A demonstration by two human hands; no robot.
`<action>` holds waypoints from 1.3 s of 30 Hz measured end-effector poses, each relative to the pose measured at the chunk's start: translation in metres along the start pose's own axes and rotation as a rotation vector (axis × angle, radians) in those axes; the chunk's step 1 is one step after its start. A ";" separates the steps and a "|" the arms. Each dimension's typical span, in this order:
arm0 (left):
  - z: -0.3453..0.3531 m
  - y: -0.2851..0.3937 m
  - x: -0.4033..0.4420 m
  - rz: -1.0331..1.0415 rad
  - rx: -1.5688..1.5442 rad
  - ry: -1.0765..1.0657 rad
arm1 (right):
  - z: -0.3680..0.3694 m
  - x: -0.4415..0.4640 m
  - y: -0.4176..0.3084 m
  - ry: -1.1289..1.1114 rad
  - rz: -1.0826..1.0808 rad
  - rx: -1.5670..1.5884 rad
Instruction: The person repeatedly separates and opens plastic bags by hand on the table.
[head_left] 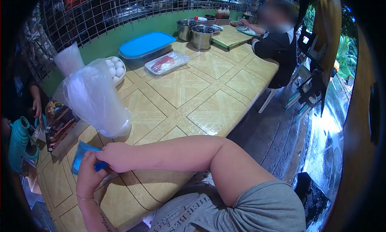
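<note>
Both of my hands meet over a blue plastic packet (80,156) at the table's left front edge. My left hand (89,171), with a thin bracelet at the wrist, has its fingers closed on the packet's near side. From the right, my right hand (116,156) reaches across with its fingertips pinched at the packet's upper edge, against my left fingers. Part of the packet is hidden behind my fingers. Just beyond my hands stands a large bundle of clear plastic bags (94,99).
Eggs (116,68) in a bowl, a blue-lidded container (146,44), a wrapped tray (165,64) and metal pots (202,37) line the table's far side. A person (277,39) sits at the far right end. Another person's hand (37,107) and a teal jug (19,141) are left.
</note>
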State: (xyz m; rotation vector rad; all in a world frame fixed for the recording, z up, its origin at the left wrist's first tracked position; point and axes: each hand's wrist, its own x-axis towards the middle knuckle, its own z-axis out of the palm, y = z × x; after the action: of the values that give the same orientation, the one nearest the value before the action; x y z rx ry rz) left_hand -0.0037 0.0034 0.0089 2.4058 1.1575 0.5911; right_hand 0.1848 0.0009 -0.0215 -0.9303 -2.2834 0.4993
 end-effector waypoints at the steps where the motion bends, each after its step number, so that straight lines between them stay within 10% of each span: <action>1: -0.001 0.003 0.000 -0.015 0.017 -0.008 | -0.003 -0.001 -0.003 -0.057 0.026 -0.013; 7: 0.003 0.001 0.000 -0.020 0.060 0.007 | 0.006 -0.001 -0.007 -0.001 -0.006 -0.133; 19: 0.001 -0.017 0.005 -0.039 0.052 0.015 | -0.073 0.010 -0.007 0.204 0.087 1.568; 28: -0.026 0.019 -0.005 0.139 -1.050 0.256 | -0.086 0.009 -0.021 0.541 0.033 0.901; 30: -0.015 0.039 -0.007 0.150 -0.818 0.297 | -0.075 0.007 -0.025 0.518 -0.002 0.748; 34: -0.021 0.062 0.001 -0.208 -0.603 0.176 | -0.081 0.005 -0.039 0.178 0.096 0.684; 39: -0.064 0.039 0.013 -0.150 -1.017 0.504 | -0.128 -0.003 -0.005 -0.178 0.278 0.787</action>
State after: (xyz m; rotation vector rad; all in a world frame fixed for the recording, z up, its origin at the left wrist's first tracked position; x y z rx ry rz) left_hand -0.0060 0.0024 0.0846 1.3226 0.8603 1.3744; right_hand 0.2689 0.0092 0.0752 -0.7984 -1.8271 1.5114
